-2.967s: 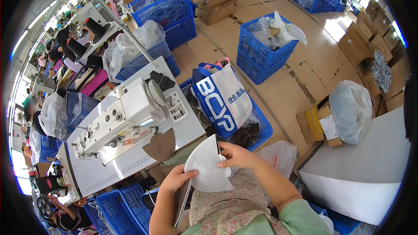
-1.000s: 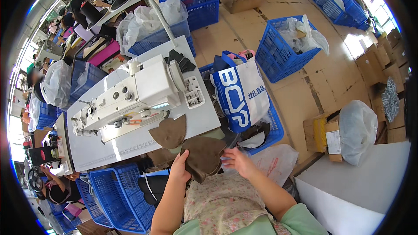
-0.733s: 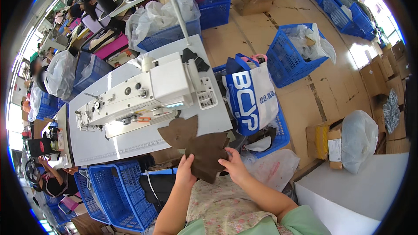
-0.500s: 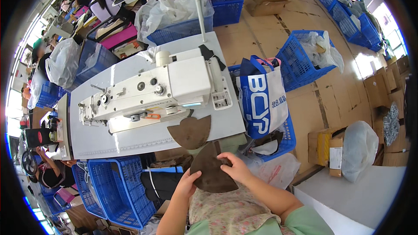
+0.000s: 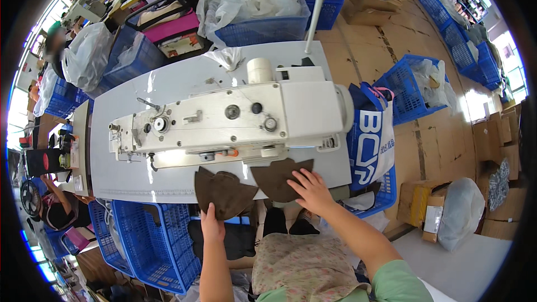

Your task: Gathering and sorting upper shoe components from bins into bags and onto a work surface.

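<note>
My left hand point(image 5: 212, 222) pinches the lower edge of a dark brown, fan-shaped fabric panel point(image 5: 225, 191), thumb on top and the other fingers hidden beneath. The panel overlaps the front edge of the white sewing table point(image 5: 128, 182). To its right, a second brown panel point(image 5: 274, 179) of similar shape lies at the same edge. My right hand point(image 5: 311, 191) rests on that panel's right side with fingers spread. Just beyond both panels stands a white industrial sewing machine point(image 5: 218, 114).
Blue plastic baskets point(image 5: 151, 240) stand below the table at the left. A white and blue bag point(image 5: 369, 140) sits in a basket at the table's right end. A metal pole point(image 5: 319, 11) rises behind the machine. Cardboard boxes point(image 5: 422, 204) lie at the right.
My hands have moved apart and forward. The panel held in both hands is now in my left hand at the table edge; my right hand has gone to the other panel. The view has shifted.
</note>
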Available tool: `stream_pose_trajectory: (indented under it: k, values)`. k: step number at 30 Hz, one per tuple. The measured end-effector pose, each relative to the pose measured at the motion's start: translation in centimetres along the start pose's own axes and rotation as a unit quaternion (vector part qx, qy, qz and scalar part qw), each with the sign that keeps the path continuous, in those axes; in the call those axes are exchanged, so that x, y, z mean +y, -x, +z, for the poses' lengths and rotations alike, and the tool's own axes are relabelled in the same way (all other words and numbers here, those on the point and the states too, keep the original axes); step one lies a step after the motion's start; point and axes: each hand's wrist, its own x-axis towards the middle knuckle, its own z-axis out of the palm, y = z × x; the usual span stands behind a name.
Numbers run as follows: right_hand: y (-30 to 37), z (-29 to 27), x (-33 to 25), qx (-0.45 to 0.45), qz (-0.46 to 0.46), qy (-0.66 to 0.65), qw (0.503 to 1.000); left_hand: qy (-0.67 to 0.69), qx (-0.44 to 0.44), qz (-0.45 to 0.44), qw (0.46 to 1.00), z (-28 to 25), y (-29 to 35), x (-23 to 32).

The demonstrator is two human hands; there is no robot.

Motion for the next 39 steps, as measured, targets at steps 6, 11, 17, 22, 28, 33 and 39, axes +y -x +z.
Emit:
stream_pose_trajectory:
  k: [6, 11, 17, 22, 28, 33, 39]
  values:
    - [1.7, 0.0, -0.1, 0.031, 0.088, -0.006, 0.996, -0.527, 0.111, 0.091, 0.838, 3.8, -0.4, 1.1]
    - [1.2, -0.4, -0.7, 0.063, 0.133, -0.095, 0.985, -0.652, 0.120, 0.313, 0.680, 0.6, -0.1, -0.3]
    - [2.1, -3.9, -4.8, 0.206, 0.142, -0.319, 0.914, 0.183, -0.050, -0.043, 0.981, 4.7, 4.6, 0.9]
    - [1.9, -6.7, -10.4, 0.149, 0.028, -0.263, 0.953, 0.315, -0.123, -0.179, 0.924, 7.2, 8.0, -0.4]
    - [4.3, -5.6, -11.4, 0.103, -0.034, -0.188, 0.976, 0.404, -0.175, -0.197, 0.876, 9.5, 10.6, -0.8]
    - [5.7, -6.4, -11.3, 0.132, -0.032, -0.161, 0.977, 0.407, -0.204, -0.195, 0.869, 10.1, 11.9, -1.1]
    - [6.4, -7.3, -11.3, 0.155, -0.039, -0.154, 0.975, 0.418, -0.250, -0.179, 0.855, 11.1, 12.8, -1.2]
